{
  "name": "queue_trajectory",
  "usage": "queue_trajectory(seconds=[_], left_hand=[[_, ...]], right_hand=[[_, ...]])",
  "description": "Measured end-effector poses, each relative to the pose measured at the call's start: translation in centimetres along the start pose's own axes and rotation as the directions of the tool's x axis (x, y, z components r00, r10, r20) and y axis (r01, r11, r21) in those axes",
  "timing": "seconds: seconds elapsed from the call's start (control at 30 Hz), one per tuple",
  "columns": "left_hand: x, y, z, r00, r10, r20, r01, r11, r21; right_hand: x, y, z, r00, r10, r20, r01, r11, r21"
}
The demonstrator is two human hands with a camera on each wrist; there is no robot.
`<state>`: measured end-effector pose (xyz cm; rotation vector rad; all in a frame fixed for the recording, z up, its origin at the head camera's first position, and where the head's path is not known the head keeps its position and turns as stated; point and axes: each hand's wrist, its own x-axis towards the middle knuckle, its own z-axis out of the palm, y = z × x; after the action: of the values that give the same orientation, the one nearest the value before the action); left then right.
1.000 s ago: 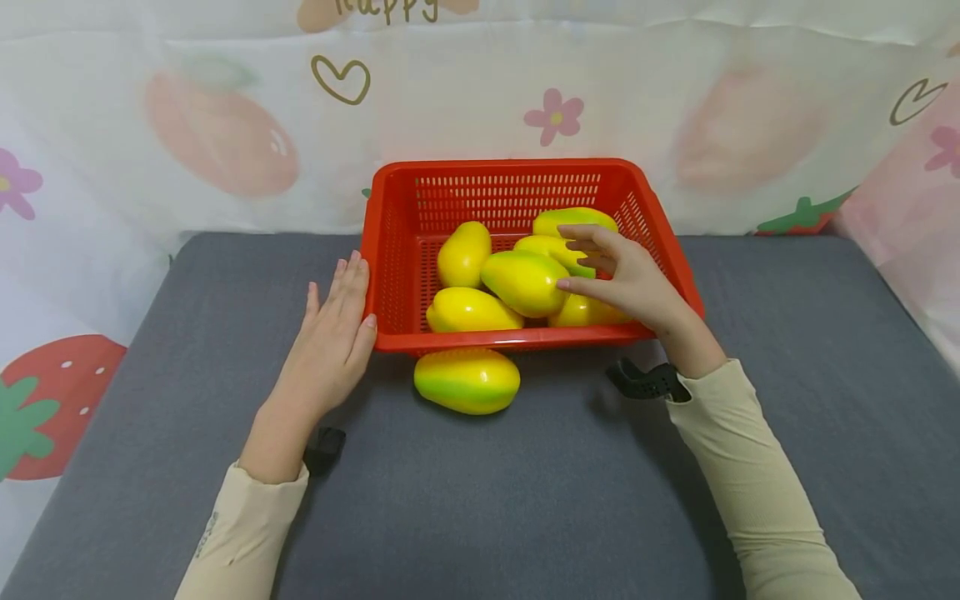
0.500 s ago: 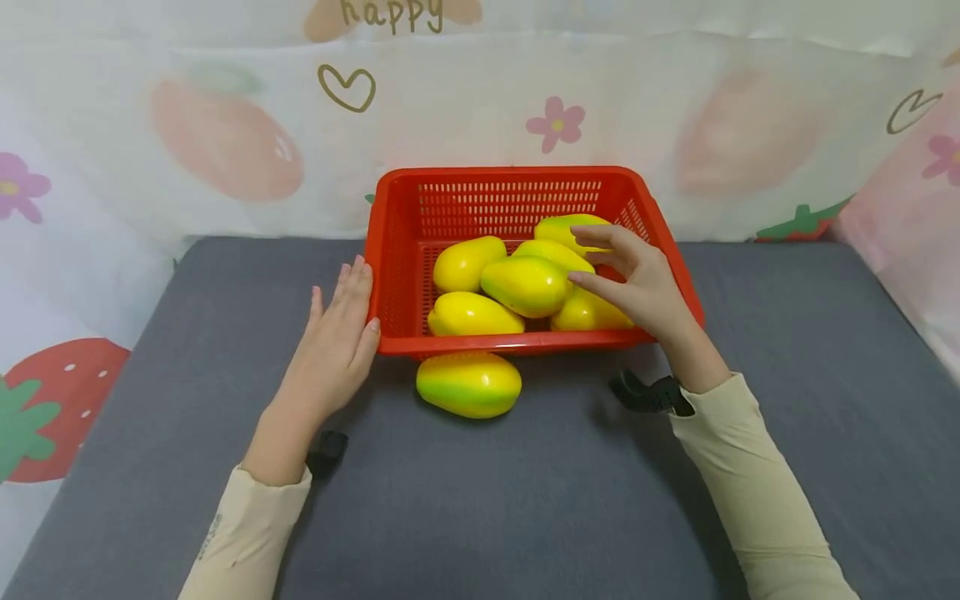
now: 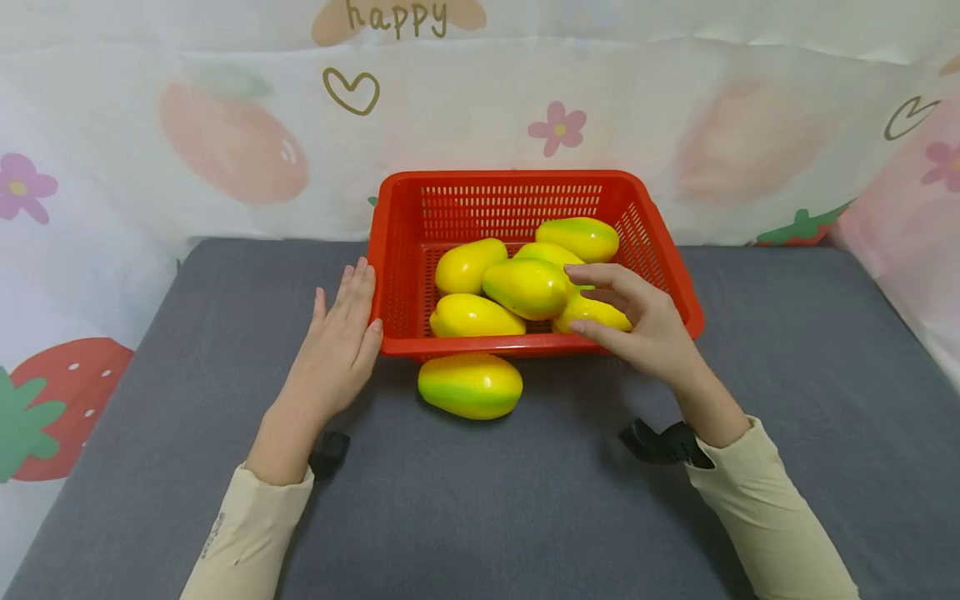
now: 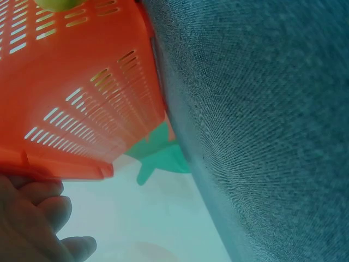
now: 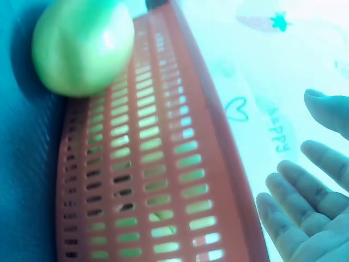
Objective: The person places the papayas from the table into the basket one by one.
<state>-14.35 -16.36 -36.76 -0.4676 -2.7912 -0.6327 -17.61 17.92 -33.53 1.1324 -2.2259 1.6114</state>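
A red plastic basket [image 3: 510, 345] with slotted walls holds several yellow-green mangoes [image 3: 525, 287]. My left hand [image 3: 333, 346] lies with straight fingers along the basket's left side; in the left wrist view its fingertips [image 4: 57, 210] touch the rim. Over the front right part of the basket hovers my right hand [image 3: 637, 325], fingers loosely bent and apart, with nothing between them. Just in front of the basket one mango [image 3: 470, 386] lies on the grey cloth, and the right wrist view shows that mango [image 5: 82, 46] close to the slotted wall.
Grey cloth [image 3: 480, 500] covers the table. Behind the basket hangs a pale printed curtain [image 3: 450, 100] with fruit, flowers and hearts. A black strap [image 3: 660, 442] is on the right wrist, and a black device [image 3: 330, 454] sits by the left wrist.
My right hand has drawn back toward the front right, uncovering the mango at the back right. The left mango in the basket has tipped onto its side. My left hand has stayed at the rim.
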Motion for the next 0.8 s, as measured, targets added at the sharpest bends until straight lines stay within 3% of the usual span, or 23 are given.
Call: queue_trajectory(seconds=[0.33, 0.8], left_hand=[[0.0, -0.1, 0.0, 1.0, 0.002, -0.004, -0.002, 1.0, 0.003], [-0.1, 0.0, 0.0, 1.0, -0.009, -0.002, 0.009, 1.0, 0.004]], right_hand=[[-1.5, -1.2, 0.9, 0.997, -0.034, 0.065, 0.031, 0.998, 0.049], [-2.2, -1.6, 2.7, 0.989, -0.052, 0.135, 0.048, 0.998, 0.035]])
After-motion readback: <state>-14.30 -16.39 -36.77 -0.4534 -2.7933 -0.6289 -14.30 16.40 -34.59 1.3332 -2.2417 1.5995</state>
